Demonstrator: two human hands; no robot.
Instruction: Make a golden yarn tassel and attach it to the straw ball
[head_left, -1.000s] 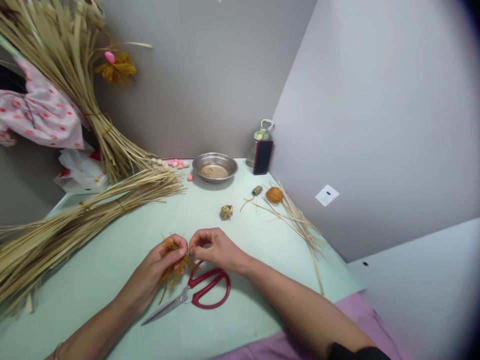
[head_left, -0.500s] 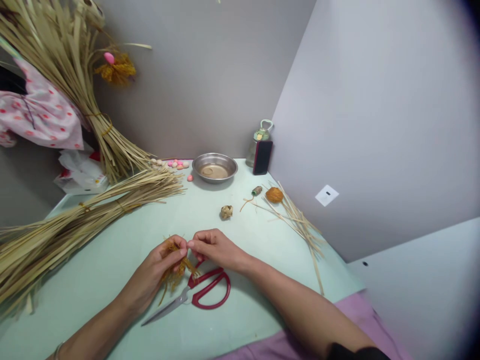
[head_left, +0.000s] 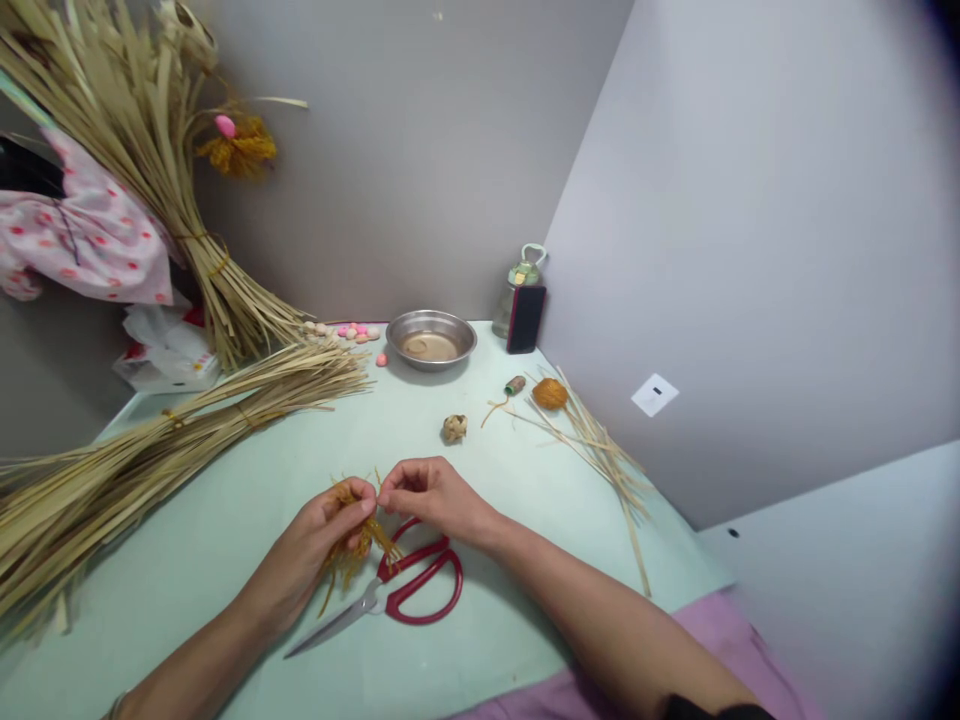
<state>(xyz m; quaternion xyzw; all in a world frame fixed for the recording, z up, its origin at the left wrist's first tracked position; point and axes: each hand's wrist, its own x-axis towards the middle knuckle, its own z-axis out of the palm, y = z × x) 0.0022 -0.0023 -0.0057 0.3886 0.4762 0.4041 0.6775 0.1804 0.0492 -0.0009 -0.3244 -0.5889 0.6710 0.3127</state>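
My left hand (head_left: 330, 525) is closed on a bunch of mustard-yellow yarn (head_left: 360, 550), whose loose strands hang below the fingers. Close beside it, my right hand (head_left: 427, 495) pinches at the top of the bunch, thumb and fingertips together; what lies between them is too small to make out. Red-handled scissors (head_left: 424, 583) rest on the table under the hands, blades pointing to the lower left. Beyond the hands sits a small woven straw ball (head_left: 454, 429).
A metal bowl (head_left: 431, 341) of water stands at the back, with pink and beige beads (head_left: 356, 332) to its left. Straw bundles (head_left: 202, 420) fill the left. At right are a yarn ball (head_left: 550, 394), loose straws (head_left: 611, 465), a phone (head_left: 526, 320) and a bottle (head_left: 501, 315).
My right hand's fingertips have drawn slightly apart from my left hand's, and a bit of yarn now shows upright between them. The view has shifted slightly.
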